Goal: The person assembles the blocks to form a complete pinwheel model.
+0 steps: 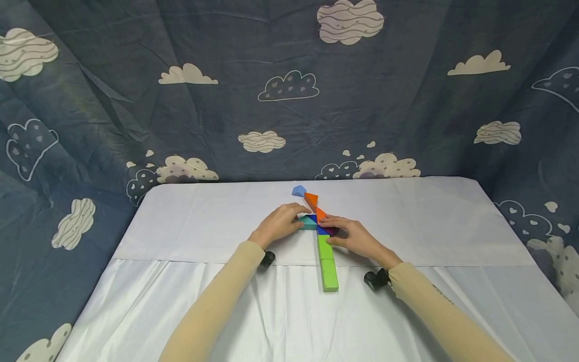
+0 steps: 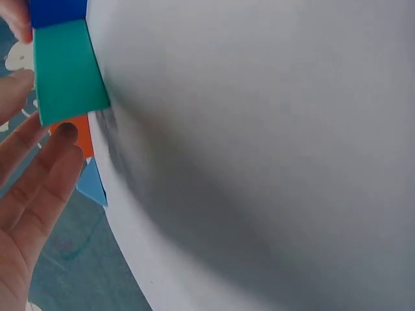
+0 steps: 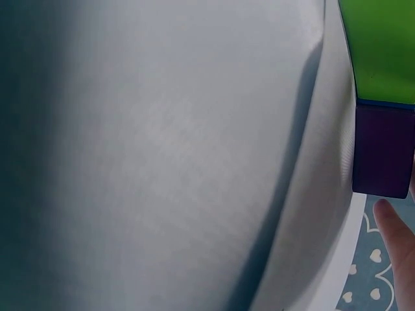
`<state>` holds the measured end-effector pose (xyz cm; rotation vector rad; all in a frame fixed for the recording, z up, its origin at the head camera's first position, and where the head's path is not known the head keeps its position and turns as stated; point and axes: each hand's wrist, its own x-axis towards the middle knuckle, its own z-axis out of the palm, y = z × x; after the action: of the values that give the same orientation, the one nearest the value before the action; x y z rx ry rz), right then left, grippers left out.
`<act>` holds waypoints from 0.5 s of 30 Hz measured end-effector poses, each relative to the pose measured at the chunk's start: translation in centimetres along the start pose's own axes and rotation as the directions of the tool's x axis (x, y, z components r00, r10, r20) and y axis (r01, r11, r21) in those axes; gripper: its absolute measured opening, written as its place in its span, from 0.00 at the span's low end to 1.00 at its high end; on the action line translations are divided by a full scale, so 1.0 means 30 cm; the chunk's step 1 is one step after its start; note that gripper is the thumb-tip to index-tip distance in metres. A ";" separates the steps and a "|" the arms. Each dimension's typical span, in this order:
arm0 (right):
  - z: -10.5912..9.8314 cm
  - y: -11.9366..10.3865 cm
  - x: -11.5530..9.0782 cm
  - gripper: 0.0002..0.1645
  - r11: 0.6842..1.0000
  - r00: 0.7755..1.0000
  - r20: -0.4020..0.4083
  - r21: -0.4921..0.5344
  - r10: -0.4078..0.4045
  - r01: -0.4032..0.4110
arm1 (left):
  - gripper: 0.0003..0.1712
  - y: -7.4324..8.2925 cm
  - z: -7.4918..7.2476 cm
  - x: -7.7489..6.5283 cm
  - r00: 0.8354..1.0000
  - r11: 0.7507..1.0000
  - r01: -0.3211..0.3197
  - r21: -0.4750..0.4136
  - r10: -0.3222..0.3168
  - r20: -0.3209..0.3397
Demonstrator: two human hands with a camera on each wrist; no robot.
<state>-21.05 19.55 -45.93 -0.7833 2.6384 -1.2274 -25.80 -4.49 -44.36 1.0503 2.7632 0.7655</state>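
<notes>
My left hand (image 1: 281, 220) is beside a teal block (image 1: 308, 223), thumb at its near corner and fingers loosely spread; in the left wrist view the teal block (image 2: 71, 71) stands in front of them. My right hand (image 1: 355, 236) reaches in from the other side, its thumb by the light-green blocks (image 1: 325, 247) and its longer fingers at the lower orange triangle (image 1: 320, 215). Partly hidden between thumb and fingers is a dark purple block (image 1: 332, 231); in the right wrist view a straight finger lies near the end of the purple block (image 3: 382, 150). Blue pieces (image 1: 322, 231) sit at the centre.
Beyond the hands, another orange piece (image 1: 311, 200) and a light-blue piece (image 1: 299, 191) continue the row toward the table's far edge. A white cloth (image 1: 181, 221) covers the table. Behind it hangs a dark curtain (image 1: 384, 110) with cloud prints. Small black devices (image 1: 377, 279) sit at both wrists.
</notes>
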 end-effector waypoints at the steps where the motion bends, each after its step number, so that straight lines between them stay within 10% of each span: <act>1: -0.001 0.000 0.000 0.29 1.000 1.000 0.000 -0.001 -0.001 0.001 | 0.20 -0.004 -0.004 0.000 1.000 1.000 0.007 -0.010 -0.007 -0.003; 15: -0.003 0.000 0.003 0.28 1.000 1.000 0.010 -0.014 -0.003 0.003 | 0.18 -0.110 -0.053 0.036 0.995 0.996 0.061 -0.066 -0.066 -0.079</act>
<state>-21.16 19.55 -45.88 -0.7941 2.6420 -1.2044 -29.00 -6.56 -44.48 0.9361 2.8033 0.8993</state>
